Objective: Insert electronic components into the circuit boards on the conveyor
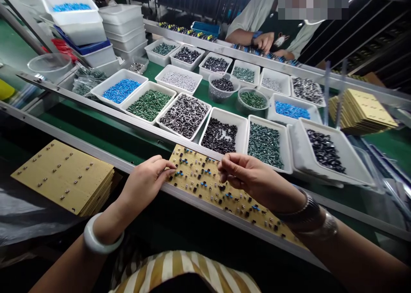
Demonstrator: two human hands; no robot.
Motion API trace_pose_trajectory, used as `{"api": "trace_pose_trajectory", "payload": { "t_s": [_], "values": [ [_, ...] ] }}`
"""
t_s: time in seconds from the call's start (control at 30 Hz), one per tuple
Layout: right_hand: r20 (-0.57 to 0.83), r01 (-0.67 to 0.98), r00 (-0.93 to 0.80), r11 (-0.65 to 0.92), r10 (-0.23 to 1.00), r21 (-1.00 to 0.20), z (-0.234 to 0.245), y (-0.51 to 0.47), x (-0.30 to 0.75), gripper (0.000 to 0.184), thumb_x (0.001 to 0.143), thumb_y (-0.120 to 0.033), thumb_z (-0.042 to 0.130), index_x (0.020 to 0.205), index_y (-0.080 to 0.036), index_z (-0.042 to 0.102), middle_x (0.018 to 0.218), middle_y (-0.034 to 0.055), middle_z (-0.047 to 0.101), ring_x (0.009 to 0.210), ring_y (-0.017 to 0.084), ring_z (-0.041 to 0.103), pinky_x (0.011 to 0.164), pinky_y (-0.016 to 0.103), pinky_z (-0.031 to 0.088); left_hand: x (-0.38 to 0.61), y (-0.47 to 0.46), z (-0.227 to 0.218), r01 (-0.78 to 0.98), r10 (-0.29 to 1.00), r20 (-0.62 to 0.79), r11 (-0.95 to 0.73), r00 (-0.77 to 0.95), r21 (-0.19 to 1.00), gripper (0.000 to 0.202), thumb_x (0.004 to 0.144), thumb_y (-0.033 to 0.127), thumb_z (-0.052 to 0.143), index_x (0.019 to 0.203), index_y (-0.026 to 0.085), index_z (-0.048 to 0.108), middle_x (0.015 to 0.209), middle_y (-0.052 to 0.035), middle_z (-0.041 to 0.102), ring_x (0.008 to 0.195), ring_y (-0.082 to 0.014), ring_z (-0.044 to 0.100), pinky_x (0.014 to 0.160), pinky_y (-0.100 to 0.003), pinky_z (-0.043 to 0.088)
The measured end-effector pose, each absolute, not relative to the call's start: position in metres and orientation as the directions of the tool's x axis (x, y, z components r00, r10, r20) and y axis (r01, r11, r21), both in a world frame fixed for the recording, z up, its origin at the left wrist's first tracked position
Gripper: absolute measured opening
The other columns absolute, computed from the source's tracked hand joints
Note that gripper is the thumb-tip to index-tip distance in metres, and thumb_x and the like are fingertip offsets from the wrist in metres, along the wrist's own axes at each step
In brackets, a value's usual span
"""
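Observation:
A tan circuit board (192,190) set with small black, blue and silver parts lies along the metal rail before me. My left hand (149,175) is at the board's left end, thumb and forefinger pinched together at its edge; what is between them, if anything, cannot be made out. Over the board's middle, my right hand (239,171) is closed with its fingertips together, and anything in them is hidden. Just beyond the board stand a white tray of black parts (221,134) and a tray of dark green parts (266,143).
Several more component trays, such as one with blue parts (120,90), fill the bench. A stack of tan boards (62,175) lies at left, another board stack (366,109) at right. Across the line, a person's hand (265,42) works over boards. Empty white tubs (123,28) are piled at back left.

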State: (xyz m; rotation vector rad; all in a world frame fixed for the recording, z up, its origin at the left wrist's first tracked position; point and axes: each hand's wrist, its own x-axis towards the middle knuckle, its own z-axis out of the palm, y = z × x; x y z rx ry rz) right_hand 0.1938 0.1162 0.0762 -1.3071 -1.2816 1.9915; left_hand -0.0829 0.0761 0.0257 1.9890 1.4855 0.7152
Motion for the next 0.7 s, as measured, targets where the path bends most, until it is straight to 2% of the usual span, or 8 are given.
{"api": "trace_pose_trajectory", "payload": {
  "t_s": [0.1,0.27,0.37,0.47,0.6,0.7],
  "values": [
    [-0.465,0.134,-0.430,-0.455,0.774,-0.880,0.075,0.116,0.194,0.049,0.078,-0.063,0.079,0.081,-0.016,0.065,0.077,0.0018,0.062,0.056,0.007,0.036,0.050,0.023,0.023,-0.082,0.075,0.026,0.719,0.964,0.098,-0.252,0.249,0.648,0.013,0.101,0.021,0.056,0.100,0.019,0.070,0.094,-0.0032,0.068,0.086,-0.0208,0.066,0.077,-0.029,0.045],
    [-0.452,0.148,-0.411,-0.431,0.791,-0.890,0.074,0.115,0.193,0.047,0.072,-0.059,0.085,0.083,-0.016,0.069,0.064,-0.0044,0.048,0.055,0.007,0.031,0.049,0.024,0.020,-0.077,0.071,0.027,0.821,0.949,0.166,-0.315,0.268,0.476,0.011,0.101,0.021,0.058,0.098,0.018,0.069,0.093,-0.0038,0.068,0.083,-0.0226,0.065,0.075,-0.031,0.045],
    [-0.451,0.152,-0.411,-0.428,0.792,-0.891,0.075,0.114,0.191,0.043,0.072,-0.054,0.087,0.085,-0.017,0.072,0.062,-0.0058,0.044,0.055,0.007,0.031,0.049,0.024,0.019,-0.074,0.067,0.027,0.855,0.933,0.216,-0.353,0.289,0.379,0.012,0.102,0.021,0.058,0.101,0.017,0.069,0.092,-0.0044,0.067,0.083,-0.0228,0.065,0.076,-0.032,0.046],
    [-0.448,0.160,-0.419,-0.421,0.790,-0.893,0.077,0.113,0.189,0.043,0.074,-0.054,0.085,0.091,-0.016,0.075,0.066,-0.0041,0.049,0.056,0.007,0.032,0.049,0.024,0.022,-0.072,0.063,0.026,0.878,0.919,0.240,-0.375,0.312,0.297,0.015,0.103,0.021,0.056,0.102,0.018,0.070,0.089,-0.0048,0.066,0.081,-0.0226,0.064,0.075,-0.032,0.046],
    [-0.457,0.218,-0.447,-0.402,0.769,-0.889,0.078,0.111,0.188,0.046,0.082,-0.055,0.077,0.105,-0.016,0.077,0.082,0.0033,0.064,0.065,0.010,0.046,0.056,0.024,0.035,-0.070,0.060,0.025,0.896,0.913,0.254,-0.379,0.321,0.230,0.017,0.103,0.019,0.054,0.104,0.019,0.070,0.086,-0.0049,0.065,0.080,-0.0220,0.063,0.074,-0.032,0.046],
    [-0.412,0.340,-0.479,-0.269,0.775,-0.901,0.076,0.109,0.188,0.044,0.088,-0.051,0.073,0.115,-0.017,0.073,0.097,0.0064,0.071,0.080,0.015,0.059,0.068,0.027,0.047,-0.069,0.059,0.025,0.892,0.901,0.271,-0.398,0.338,0.212,0.016,0.103,0.018,0.053,0.104,0.019,0.070,0.085,-0.0048,0.065,0.078,-0.0220,0.062,0.073,-0.032,0.046]
  ]
}}
